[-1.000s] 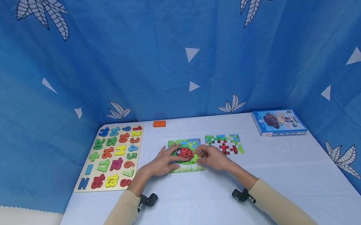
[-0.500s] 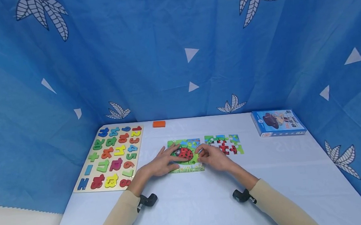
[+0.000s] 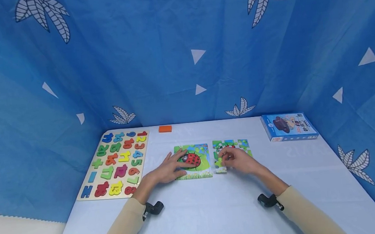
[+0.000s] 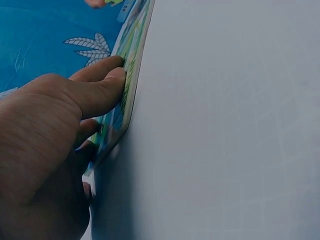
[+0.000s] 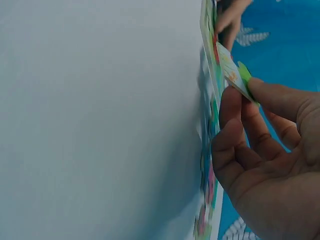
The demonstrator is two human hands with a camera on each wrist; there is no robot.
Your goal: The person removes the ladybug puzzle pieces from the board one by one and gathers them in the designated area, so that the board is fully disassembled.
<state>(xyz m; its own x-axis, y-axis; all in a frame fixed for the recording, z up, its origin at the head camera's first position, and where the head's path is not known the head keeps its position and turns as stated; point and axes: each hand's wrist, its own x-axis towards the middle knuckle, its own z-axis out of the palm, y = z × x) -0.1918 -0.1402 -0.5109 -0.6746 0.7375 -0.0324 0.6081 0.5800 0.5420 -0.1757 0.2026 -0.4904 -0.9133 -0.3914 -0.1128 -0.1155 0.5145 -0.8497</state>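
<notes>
A ladybug puzzle board (image 3: 202, 158) lies flat on the table, its picture filling the frame. My left hand (image 3: 170, 169) rests on its left part, fingers spread; in the left wrist view the thumb and fingers (image 4: 100, 95) touch the board near its edge. To the right lies a second, partly assembled ladybug puzzle (image 3: 230, 143) with gaps between its pieces. My right hand (image 3: 240, 160) is over it and pinches a green and white puzzle piece (image 5: 232, 72) between thumb and fingers, at that puzzle's lower left corner. The right hand hides part of the assembled pieces.
A wooden number board (image 3: 112, 165) with colourful numerals lies at the left. An orange block (image 3: 165, 129) sits at the table's back edge. A blue box (image 3: 289, 127) lies at the back right. Blue curtains (image 3: 176, 59) surround the table on three sides.
My right hand has moved right, from the right edge of the ladybug board to over the partly assembled puzzle, with the piece in its fingers. My left hand has stayed on the board.
</notes>
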